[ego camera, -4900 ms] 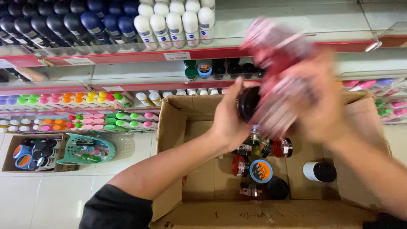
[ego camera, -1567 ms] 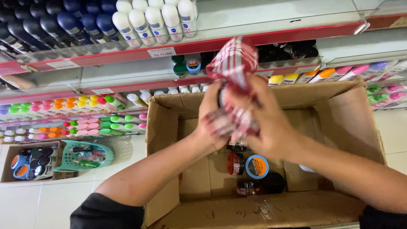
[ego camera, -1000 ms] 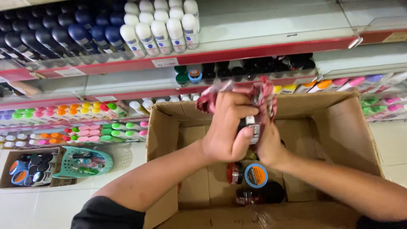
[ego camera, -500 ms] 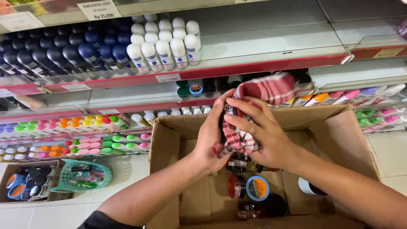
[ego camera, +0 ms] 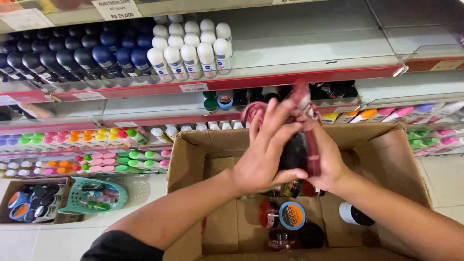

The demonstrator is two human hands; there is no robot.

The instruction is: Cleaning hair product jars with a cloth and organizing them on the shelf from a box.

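Both my hands hold a dark jar (ego camera: 294, 151) wrapped in a red and white cloth (ego camera: 305, 109) above an open cardboard box (ego camera: 186, 166). My left hand (ego camera: 263, 154) presses on the front of the jar, fingers spread upward. My right hand (ego camera: 326, 159) cups it from behind and the right. Cloth ends stick out above my fingers. Inside the box, below my hands, lie several small jars, one with a blue-rimmed orange lid (ego camera: 292, 215) and one white with a dark lid (ego camera: 354, 214).
Shop shelves run behind the box: dark blue and white roll-on bottles (ego camera: 188, 46) on top, small dark jars (ego camera: 333, 90) beneath, rows of coloured-cap bottles (ego camera: 96, 150) lower left. On the tiled floor at left stand a teal basket (ego camera: 94, 195) and a small box of round tins (ego camera: 29, 208).
The view tilted and the cloth-wrapped jar rose slightly in front of the shelf. My left hand's fingers spread out over the jar; both hands stay on it.
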